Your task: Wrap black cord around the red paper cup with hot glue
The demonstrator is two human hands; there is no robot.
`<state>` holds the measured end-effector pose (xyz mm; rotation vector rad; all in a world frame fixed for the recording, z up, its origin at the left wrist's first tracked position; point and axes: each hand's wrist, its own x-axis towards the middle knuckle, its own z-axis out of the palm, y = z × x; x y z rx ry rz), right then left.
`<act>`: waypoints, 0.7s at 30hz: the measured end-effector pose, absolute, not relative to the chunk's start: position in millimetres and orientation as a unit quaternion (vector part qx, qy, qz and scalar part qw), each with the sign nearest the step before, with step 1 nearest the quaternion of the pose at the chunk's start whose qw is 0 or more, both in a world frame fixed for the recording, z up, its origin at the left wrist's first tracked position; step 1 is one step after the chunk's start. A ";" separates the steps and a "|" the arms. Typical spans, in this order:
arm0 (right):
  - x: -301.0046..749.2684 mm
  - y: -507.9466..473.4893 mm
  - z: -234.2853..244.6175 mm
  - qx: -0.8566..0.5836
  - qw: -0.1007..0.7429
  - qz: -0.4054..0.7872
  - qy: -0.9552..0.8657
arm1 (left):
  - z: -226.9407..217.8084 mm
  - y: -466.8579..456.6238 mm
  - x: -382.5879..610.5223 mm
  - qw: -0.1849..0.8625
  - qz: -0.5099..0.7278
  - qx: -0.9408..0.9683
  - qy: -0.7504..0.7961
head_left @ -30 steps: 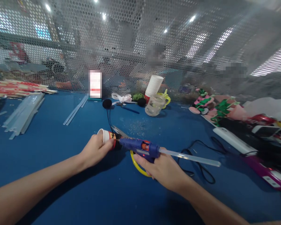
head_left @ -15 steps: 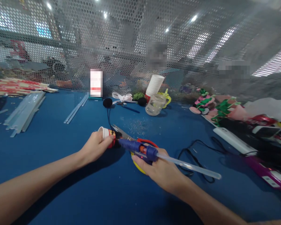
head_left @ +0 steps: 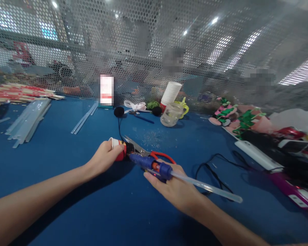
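My left hand [head_left: 106, 155] is closed around a small red and white paper cup [head_left: 120, 152], which lies tilted on its side with black material at its right end. A black cord runs up from it to a black pompom [head_left: 118, 111]. In my right hand [head_left: 181, 188] is a blue glue gun [head_left: 151, 164], with a long clear glue stick [head_left: 207, 186] sticking out of its back. The nozzle is close to the cup's black end; whether they touch I cannot tell. Behind the gun lie scissors [head_left: 163, 155] with red handles, partly covered by it.
Glue sticks [head_left: 28, 119] lie at the left. At the back stand a lit phone [head_left: 106, 90], stacked paper cups [head_left: 171, 92] and a clear jar [head_left: 171, 115]. A black cable [head_left: 218, 155] leads right to a power strip [head_left: 277, 177], near pink paper flowers [head_left: 246, 118].
The glue gun's back end has swung slightly down, while its nozzle stays by the cup's black end. My left hand keeps its hold on the cup. The view has shifted slightly.
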<state>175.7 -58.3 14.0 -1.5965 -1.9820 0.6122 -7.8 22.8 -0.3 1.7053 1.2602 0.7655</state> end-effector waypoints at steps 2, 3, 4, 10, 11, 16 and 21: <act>175.2 -58.4 13.2 -0.576 0.269 0.233 -0.736 | -2.3 23.6 -8.5 0.444 0.315 0.671 0.504; 175.1 -58.2 13.1 -0.575 0.271 0.234 -0.736 | -2.8 23.7 -8.6 0.450 0.317 0.666 0.503; 175.1 -58.0 13.0 -0.579 0.271 0.232 -0.733 | -3.0 23.7 -8.6 0.456 0.317 0.664 0.501; 174.5 -57.8 14.5 -0.585 0.274 0.214 -0.733 | -2.8 22.8 -7.6 0.459 0.319 0.658 0.504; 174.2 -58.3 14.8 -0.579 0.275 0.214 -0.737 | -3.1 22.9 -7.7 0.461 0.320 0.657 0.503; 172.9 -59.7 15.2 -0.576 0.270 0.208 -0.743 | -3.6 23.4 -8.0 0.481 0.324 0.643 0.500; 172.9 -58.3 13.9 -0.559 0.287 0.192 -0.754 | -2.1 23.0 -7.1 0.490 0.328 0.637 0.497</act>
